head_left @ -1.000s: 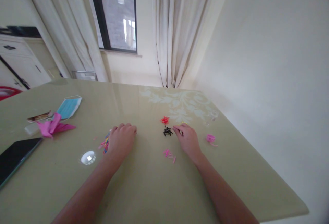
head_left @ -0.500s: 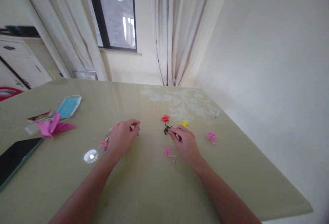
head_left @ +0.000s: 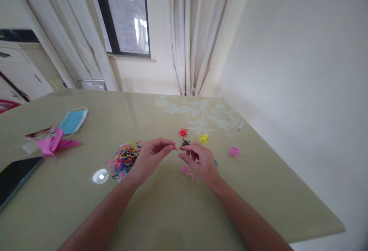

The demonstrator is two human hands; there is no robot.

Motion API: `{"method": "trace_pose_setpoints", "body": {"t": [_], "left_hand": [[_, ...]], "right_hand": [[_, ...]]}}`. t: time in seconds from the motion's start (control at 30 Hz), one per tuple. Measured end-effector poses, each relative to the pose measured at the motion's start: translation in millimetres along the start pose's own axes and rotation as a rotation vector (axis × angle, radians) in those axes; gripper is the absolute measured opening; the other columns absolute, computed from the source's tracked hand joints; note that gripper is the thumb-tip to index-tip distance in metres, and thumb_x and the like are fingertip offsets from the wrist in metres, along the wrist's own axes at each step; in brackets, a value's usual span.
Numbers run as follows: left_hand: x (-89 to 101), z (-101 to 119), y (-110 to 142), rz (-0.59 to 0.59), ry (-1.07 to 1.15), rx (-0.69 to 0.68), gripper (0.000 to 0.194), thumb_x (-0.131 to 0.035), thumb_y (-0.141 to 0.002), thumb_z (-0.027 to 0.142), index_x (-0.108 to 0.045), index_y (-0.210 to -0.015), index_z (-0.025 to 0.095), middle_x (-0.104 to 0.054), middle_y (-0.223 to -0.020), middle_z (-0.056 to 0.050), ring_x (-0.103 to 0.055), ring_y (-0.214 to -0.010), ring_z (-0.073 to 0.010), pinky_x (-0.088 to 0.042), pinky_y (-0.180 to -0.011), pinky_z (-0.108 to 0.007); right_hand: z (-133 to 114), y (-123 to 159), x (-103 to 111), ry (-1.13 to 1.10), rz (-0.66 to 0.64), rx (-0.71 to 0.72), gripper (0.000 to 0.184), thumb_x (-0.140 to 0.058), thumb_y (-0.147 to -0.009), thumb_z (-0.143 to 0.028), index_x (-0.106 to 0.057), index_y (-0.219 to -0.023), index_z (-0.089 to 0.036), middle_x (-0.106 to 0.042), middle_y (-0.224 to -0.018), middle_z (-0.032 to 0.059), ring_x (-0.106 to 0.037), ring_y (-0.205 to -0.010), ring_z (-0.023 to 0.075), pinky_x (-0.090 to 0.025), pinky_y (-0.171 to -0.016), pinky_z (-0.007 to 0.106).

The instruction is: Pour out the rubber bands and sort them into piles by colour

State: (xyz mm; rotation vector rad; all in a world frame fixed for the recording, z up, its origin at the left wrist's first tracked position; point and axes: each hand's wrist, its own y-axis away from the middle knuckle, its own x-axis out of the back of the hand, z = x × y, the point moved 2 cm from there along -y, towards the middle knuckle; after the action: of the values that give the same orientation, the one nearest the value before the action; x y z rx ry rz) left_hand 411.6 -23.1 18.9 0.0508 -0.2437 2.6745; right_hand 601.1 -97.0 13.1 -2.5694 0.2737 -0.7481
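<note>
My left hand point(head_left: 153, 157) pinches a small red rubber band point(head_left: 175, 148) between thumb and fingertips, above the middle of the table. Facing it, my right hand point(head_left: 199, 162) has its thumb and forefinger apart, with nothing visible between them. Beside my left hand lies a mixed heap of coloured rubber bands point(head_left: 125, 158), partly hidden by that hand. Little single-colour piles lie around my right hand: red bands point(head_left: 183, 132), black bands point(head_left: 185, 142), yellow bands point(head_left: 204, 139) and pink bands point(head_left: 186, 169). A bit of blue point(head_left: 216, 163) shows behind the right hand.
On the left are a phone point(head_left: 18, 176), a pink folded-paper bird point(head_left: 56, 143), a blue face mask point(head_left: 73, 122) and a shiny round object point(head_left: 100, 176). A pink coil point(head_left: 235, 151) sits to the right. The table point(head_left: 258, 201) meets a wall on the right.
My left hand has moved right, carrying the red rubber band and uncovering the mixed heap. My right hand has left the black pile, and its fingers have parted.
</note>
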Motion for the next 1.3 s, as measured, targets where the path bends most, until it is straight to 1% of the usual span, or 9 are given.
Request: {"method": "trace_pose_setpoints", "body": {"t": [0.17,0.37,0.57,0.83,0.93,1.03,1.13,1.2,1.3], "left_hand": [[-11.3,-0.9,4.8,-0.073,0.032,0.013,0.033,-0.077,-0.084,0.049,-0.079,-0.094,0.019,-0.082,-0.095,-0.007,-0.075,-0.089,-0.0208,-0.06,-0.085,-0.033],[-10.6,0.0,7.2,-0.075,0.005,-0.05,0.026,-0.075,-0.089,0.044,-0.079,-0.092,0.019,-0.081,-0.091,-0.006,-0.073,-0.087,-0.0189,-0.058,-0.082,-0.03],[-12.9,5.3,12.9,-0.086,0.019,-0.076,0.028,-0.074,-0.09,0.045,-0.078,-0.092,0.018,-0.079,-0.09,-0.007,-0.071,-0.085,-0.0185,-0.057,-0.08,-0.028],[-15.2,6.9,12.8,-0.119,-0.007,-0.062,0.031,-0.073,-0.089,0.049,-0.078,-0.088,0.018,-0.076,-0.082,-0.005,-0.063,-0.071,-0.0151,-0.05,-0.065,-0.025],[-9.6,1.7,9.4,-0.042,-0.275,-0.082,0.028,-0.065,-0.095,0.045,-0.078,-0.092,0.02,-0.077,-0.084,-0.005,-0.064,-0.073,-0.0173,-0.05,-0.068,-0.027],[-2.5,-2.2,8.8,0.046,-0.879,-0.099,0.021,-0.057,-0.1,0.029,-0.077,-0.099,0.022,-0.078,-0.101,-0.008,-0.068,-0.095,-0.0248,-0.051,-0.087,-0.036],[1.6,-3.2,11.0,0.006,-1.392,-0.022,0.029,-0.05,-0.097,0.011,-0.076,-0.107,0.02,-0.074,-0.114,-0.014,-0.065,-0.113,-0.0331,-0.048,-0.097,-0.044],[2.8,-2.0,12.1,-0.062,-1.522,0.048,0.036,-0.044,-0.096,0.005,-0.075,-0.111,0.017,-0.072,-0.116,-0.017,-0.064,-0.113,-0.035,-0.05,-0.095,-0.046],[3.7,-0.2,10.9,-0.13,-1.531,0.1,0.041,-0.039,-0.095,0.002,-0.074,-0.113,0.015,-0.071,-0.116,-0.018,-0.065,-0.112,-0.0334,-0.052,-0.092,-0.043]], "right_hand": [[-4.1,2.1,0.2,-0.024,0.03,0.005,0.017,-0.068,-0.097,-0.034,-0.077,-0.09,-0.021,-0.063,-0.071,0.0006,-0.053,-0.063,0.0142,-0.042,-0.06,0.026],[-11.5,1.8,7.1,-0.108,0.015,-0.027,0.021,-0.064,-0.099,-0.034,-0.074,-0.085,-0.02,-0.06,-0.071,-0.0009,-0.052,-0.062,0.013,-0.04,-0.059,0.025],[-21.8,4.3,13.1,-0.173,0.015,-0.009,0.026,-0.062,-0.1,-0.037,-0.073,-0.084,-0.02,-0.057,-0.07,-0.0012,-0.05,-0.063,0.0132,-0.039,-0.06,0.026],[-25.1,7.7,17.1,-0.21,0.023,-0.001,0.029,-0.061,-0.101,-0.04,-0.07,-0.081,-0.022,-0.053,-0.069,-0.0013,-0.047,-0.062,0.014,-0.038,-0.059,0.028],[-22.5,7.1,18.8,-0.199,0.033,-0.008,0.03,-0.06,-0.101,-0.042,-0.07,-0.081,-0.022,-0.054,-0.07,-0.0007,-0.048,-0.062,0.0146,-0.038,-0.059,0.029],[-17.5,4.8,20.4,-0.193,0.041,-0.016,0.029,-0.061,-0.101,-0.041,-0.071,-0.082,-0.021,-0.057,-0.071,-0.0003,-0.05,-0.063,0.0145,-0.039,-0.06,0.028],[-8.5,1.0,22.7,-0.16,0.067,-0.03,0.027,-0.063,-0.1,-0.04,-0.074,-0.085,-0.021,-0.061,-0.072,0.0003,-0.053,-0.064,0.0147,-0.04,-0.06,0.028],[-0.6,-3.1,25.3,-0.096,0.103,-0.044,0.025,-0.064,-0.099,-0.04,-0.076,-0.087,-0.021,-0.063,-0.073,0.001,-0.055,-0.064,0.0151,-0.041,-0.06,0.028],[12.5,-14.6,29.4,0.054,0.153,-0.079,0.027,-0.064,-0.098,-0.04,-0.077,-0.087,-0.019,-0.068,-0.074,0.0031,-0.057,-0.065,0.0164,-0.043,-0.061,0.028]]}}
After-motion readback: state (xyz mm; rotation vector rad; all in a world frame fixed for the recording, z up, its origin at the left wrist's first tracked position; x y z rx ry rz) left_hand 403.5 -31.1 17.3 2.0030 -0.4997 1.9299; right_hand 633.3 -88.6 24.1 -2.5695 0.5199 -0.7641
